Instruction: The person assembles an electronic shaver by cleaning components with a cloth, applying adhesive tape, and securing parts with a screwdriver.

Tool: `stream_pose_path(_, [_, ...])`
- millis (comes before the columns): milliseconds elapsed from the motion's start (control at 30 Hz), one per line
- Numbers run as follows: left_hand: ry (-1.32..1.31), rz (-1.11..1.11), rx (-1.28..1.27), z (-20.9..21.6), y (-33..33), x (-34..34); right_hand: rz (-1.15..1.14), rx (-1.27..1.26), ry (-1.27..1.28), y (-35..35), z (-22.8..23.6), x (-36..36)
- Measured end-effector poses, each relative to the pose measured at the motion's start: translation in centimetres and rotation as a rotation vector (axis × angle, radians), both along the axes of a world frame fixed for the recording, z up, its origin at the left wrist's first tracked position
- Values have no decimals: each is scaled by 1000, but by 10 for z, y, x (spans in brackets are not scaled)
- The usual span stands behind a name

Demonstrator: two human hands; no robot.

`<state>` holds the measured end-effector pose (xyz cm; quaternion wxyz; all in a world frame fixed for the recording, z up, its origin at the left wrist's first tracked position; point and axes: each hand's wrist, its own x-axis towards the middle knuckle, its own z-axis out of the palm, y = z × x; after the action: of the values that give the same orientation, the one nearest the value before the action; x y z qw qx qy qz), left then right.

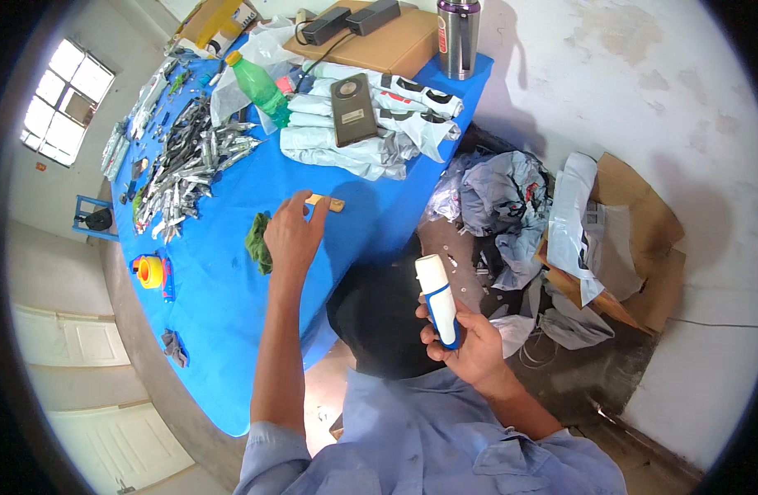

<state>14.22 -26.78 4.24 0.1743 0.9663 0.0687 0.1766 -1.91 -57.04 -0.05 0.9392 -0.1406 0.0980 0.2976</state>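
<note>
My right hand (469, 342) is wrapped round a white and blue handheld device (436, 297), shaped like a short tube and held upright, slightly tilted, in front of my body. Over the blue-covered table (222, 330), my left hand (295, 235) reaches forward with its thumb and index finger closed about the left end of a small tan wooden-looking piece (336, 205). Just left of that hand, a crumpled dark green cloth (257, 242) lies on the table.
Thin silvery and black parts (193, 169) are heaped at the table's far left. Beyond my hands are white plastic bags (313, 153), a dark rectangular device (354, 111), a green bottle (259, 87) and a steel flask (459, 41). A yellow tape roll (150, 272) sits left. Right stands an opened carton (643, 247).
</note>
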Motion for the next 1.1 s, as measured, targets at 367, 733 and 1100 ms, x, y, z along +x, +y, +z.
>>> stream_pose_path(367, [12,12,72,-21,-10,-18,-17,-128,-52,-1,-2,3])
stream_pose_path(733, [165,-103,-934,25,-16,-113,67,-448,-167,9,19,-4])
stream_pose_path(1100, [45,-224,-731,21,-69,-186,244,-561,-239,29,33,-25])
